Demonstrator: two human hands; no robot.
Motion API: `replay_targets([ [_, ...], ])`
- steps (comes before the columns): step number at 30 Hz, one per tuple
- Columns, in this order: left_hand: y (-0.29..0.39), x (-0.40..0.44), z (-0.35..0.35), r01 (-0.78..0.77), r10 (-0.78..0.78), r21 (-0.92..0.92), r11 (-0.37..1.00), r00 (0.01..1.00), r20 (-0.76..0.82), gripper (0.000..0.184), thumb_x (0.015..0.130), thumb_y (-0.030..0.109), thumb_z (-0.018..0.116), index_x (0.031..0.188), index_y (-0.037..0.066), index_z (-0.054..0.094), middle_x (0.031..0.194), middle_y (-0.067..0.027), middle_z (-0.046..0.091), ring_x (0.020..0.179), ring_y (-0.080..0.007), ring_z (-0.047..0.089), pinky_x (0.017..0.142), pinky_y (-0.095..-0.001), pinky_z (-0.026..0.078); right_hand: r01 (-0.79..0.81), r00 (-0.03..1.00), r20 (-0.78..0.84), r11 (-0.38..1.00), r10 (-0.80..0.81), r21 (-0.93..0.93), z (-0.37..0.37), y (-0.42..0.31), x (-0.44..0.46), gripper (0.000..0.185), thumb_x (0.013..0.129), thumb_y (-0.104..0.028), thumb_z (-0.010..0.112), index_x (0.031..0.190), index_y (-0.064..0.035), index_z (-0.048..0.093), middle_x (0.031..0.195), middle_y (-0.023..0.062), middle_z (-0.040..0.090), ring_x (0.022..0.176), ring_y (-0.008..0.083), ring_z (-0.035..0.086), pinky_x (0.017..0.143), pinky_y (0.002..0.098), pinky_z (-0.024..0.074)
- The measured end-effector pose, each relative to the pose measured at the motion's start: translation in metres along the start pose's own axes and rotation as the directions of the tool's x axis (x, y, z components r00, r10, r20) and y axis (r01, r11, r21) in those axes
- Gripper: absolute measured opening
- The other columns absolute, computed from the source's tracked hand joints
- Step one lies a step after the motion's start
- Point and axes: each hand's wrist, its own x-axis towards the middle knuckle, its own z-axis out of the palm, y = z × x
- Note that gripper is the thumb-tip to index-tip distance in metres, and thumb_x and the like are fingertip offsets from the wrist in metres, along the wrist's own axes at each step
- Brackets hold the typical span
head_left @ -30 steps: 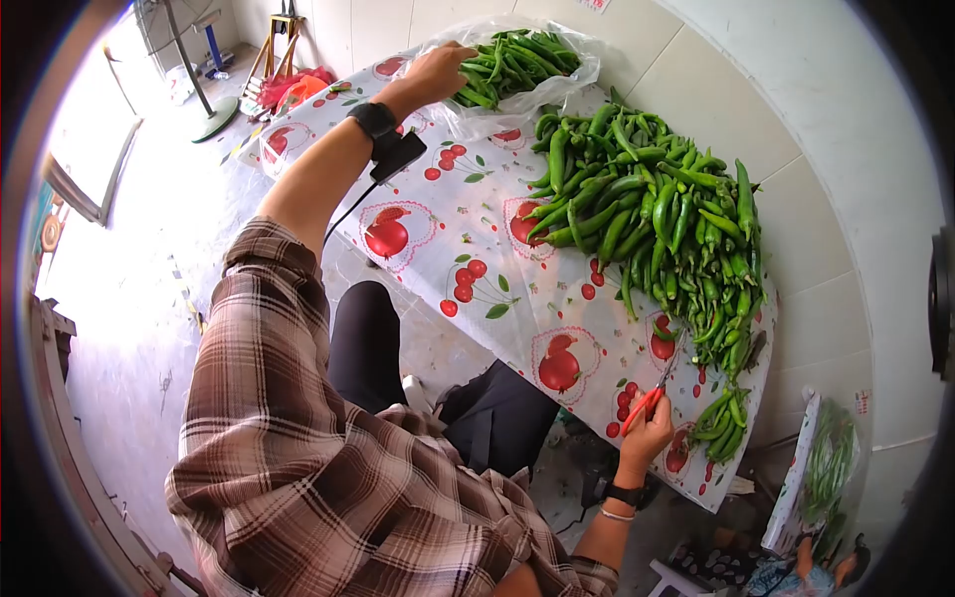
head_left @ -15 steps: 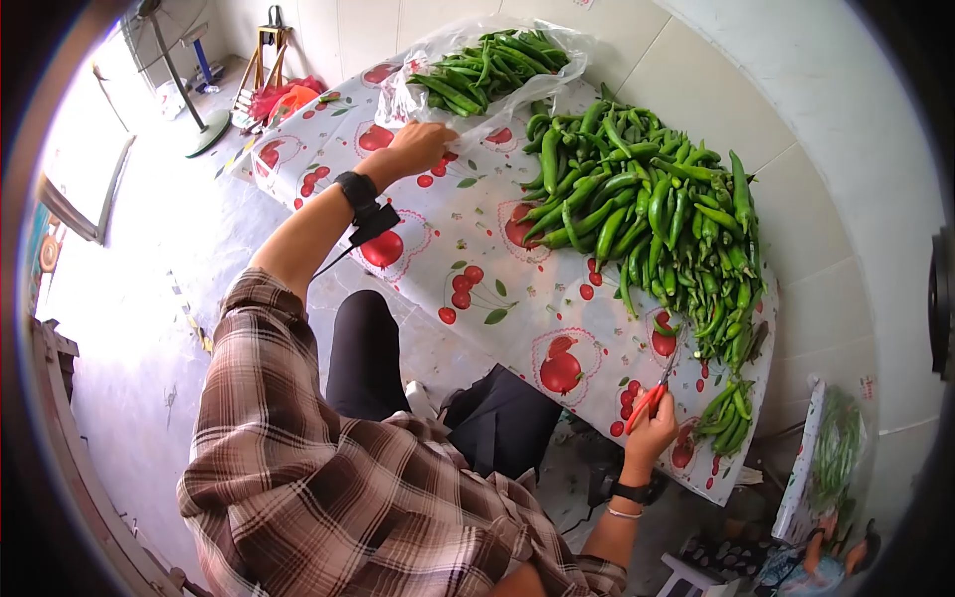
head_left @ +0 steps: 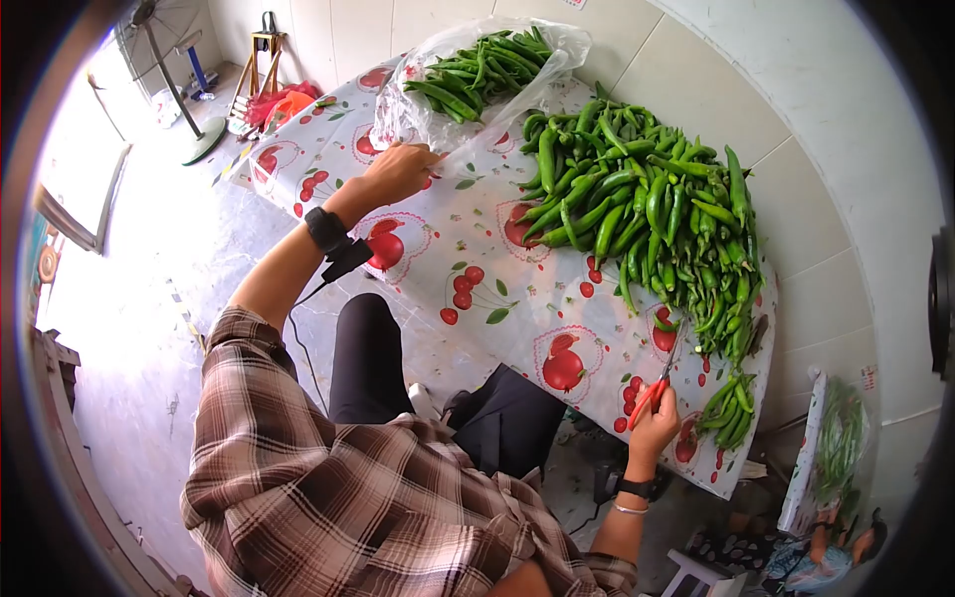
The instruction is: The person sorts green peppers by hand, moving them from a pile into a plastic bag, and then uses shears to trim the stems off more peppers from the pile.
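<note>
At the table's far left part, my left hand point(head_left: 403, 169) is closed, its fingers pinching the near edge of a clear plastic bag point(head_left: 396, 111). Inside the open bag lies a heap of long green peppers point(head_left: 482, 75). My right hand point(head_left: 652, 428) grips scissors point(head_left: 647, 403) with orange-red handles near the front right edge, blades pointing away from me. Beyond the blades spreads a large pile of green peppers point(head_left: 637, 194). A smaller cluster of green peppers point(head_left: 729, 416) sits just right of my right hand.
A white tablecloth point(head_left: 477, 234) with red fruit prints covers the table, with small green scraps on it. A tiled wall point(head_left: 736, 90) borders the far side. A fan stand point(head_left: 204, 139) is on the floor at upper left. At lower right are wrapped greens point(head_left: 838, 438) and another person's arm point(head_left: 821, 537).
My left hand has drawn back toward me and slightly left, pulling the bag's near edge along. My right hand with the scissors has barely moved.
</note>
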Motion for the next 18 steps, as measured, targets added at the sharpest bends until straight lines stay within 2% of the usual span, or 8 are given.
replay_targets([
  [1,0.002,-0.005,0.000,-0.004,0.004,0.000,1.000,1.000,0.003,0.024,0.076,0.007,0.058,0.098,0.001,0.063,0.093,-0.0163,0.060,0.088,-0.0335,0.056,0.078,-0.0406,0.045,-0.004,1.000,-0.003,1.000,0.004,-0.001,0.001,0.000,0.000,0.021,0.079,-0.013,0.069,0.073,-0.0029,0.051,0.062,0.0095,0.057,0.053,0.0252,0.056,0.051,0.0334,0.0425],
  [3,0.010,-0.015,0.002,-0.182,0.183,0.031,0.983,0.937,-0.298,0.034,0.078,0.010,0.059,0.112,0.003,0.059,0.109,-0.0157,0.056,0.104,-0.0325,0.051,0.090,-0.0407,0.041,0.012,1.000,-0.009,1.000,-0.012,-0.013,0.000,0.002,0.000,0.022,0.080,-0.014,0.068,0.074,-0.0022,0.051,0.061,0.0117,0.056,0.054,0.0278,0.055,0.052,0.0337,0.0425],
  [4,0.021,-0.020,-0.003,-0.137,0.135,0.012,0.991,0.954,-0.267,0.044,0.080,0.014,0.061,0.122,0.005,0.052,0.122,-0.0148,0.049,0.115,-0.0323,0.044,0.099,-0.0413,0.035,-0.002,1.000,0.005,1.000,0.002,-0.023,0.001,0.008,-0.001,0.021,0.080,-0.015,0.067,0.075,-0.0020,0.051,0.062,0.0138,0.055,0.054,0.0292,0.055,0.052,0.0340,0.0429],
  [6,0.038,-0.033,-0.007,-0.185,0.183,0.028,0.982,0.912,-0.368,0.047,0.080,0.015,0.062,0.124,0.005,0.051,0.124,-0.0152,0.048,0.115,-0.0331,0.044,0.099,-0.0402,0.035,-0.012,1.000,0.007,0.999,0.012,-0.042,-0.001,0.011,-0.001,0.019,0.081,-0.015,0.066,0.077,-0.0020,0.053,0.064,0.0160,0.056,0.056,0.0308,0.056,0.053,0.0344,0.0439],
  [9,0.070,-0.057,-0.005,-0.083,0.039,-0.086,0.993,0.905,-0.424,0.040,0.079,0.015,0.064,0.117,0.005,0.056,0.117,-0.0137,0.053,0.110,-0.0309,0.046,0.095,-0.0396,0.037,-0.004,1.000,0.003,0.996,0.005,-0.094,-0.003,0.005,0.000,0.014,0.081,-0.013,0.065,0.081,-0.0025,0.055,0.066,0.0162,0.057,0.060,0.0320,0.059,0.055,0.0354,0.0457],
  [11,0.081,-0.070,0.009,-0.043,-0.025,-0.142,0.989,0.897,-0.442,0.040,0.078,0.014,0.065,0.116,0.006,0.057,0.116,-0.0127,0.054,0.108,-0.0300,0.046,0.094,-0.0391,0.038,0.043,0.999,-0.019,0.989,-0.046,-0.145,-0.005,0.005,0.001,0.010,0.083,-0.010,0.062,0.081,-0.0023,0.056,0.063,0.0141,0.058,0.056,0.0272,0.060,0.053,0.0330,0.0462],
  [14,0.094,-0.082,0.030,0.029,-0.093,-0.149,0.988,0.894,-0.439,0.035,0.078,0.014,0.064,0.111,0.006,0.061,0.113,-0.0100,0.056,0.107,-0.0293,0.049,0.092,-0.0381,0.039,0.035,0.999,-0.024,0.999,-0.034,0.023,-0.004,-0.014,0.004,0.008,0.085,-0.006,0.059,0.080,-0.0010,0.057,0.061,0.0092,0.061,0.048,0.0148,0.059,0.048,0.0257,0.0454],
  [18,0.095,-0.079,0.034,0.079,-0.126,-0.115,0.990,0.852,-0.507,0.029,0.079,0.013,0.064,0.107,0.006,0.063,0.112,-0.0087,0.058,0.107,-0.0287,0.050,0.092,-0.0377,0.039,-0.042,0.999,-0.009,0.998,0.042,-0.039,-0.002,0.003,-0.003,0.011,0.082,-0.010,0.064,0.084,-0.0009,0.058,0.072,0.0119,0.065,0.063,0.0233,0.065,0.056,0.0311,0.0496],
])
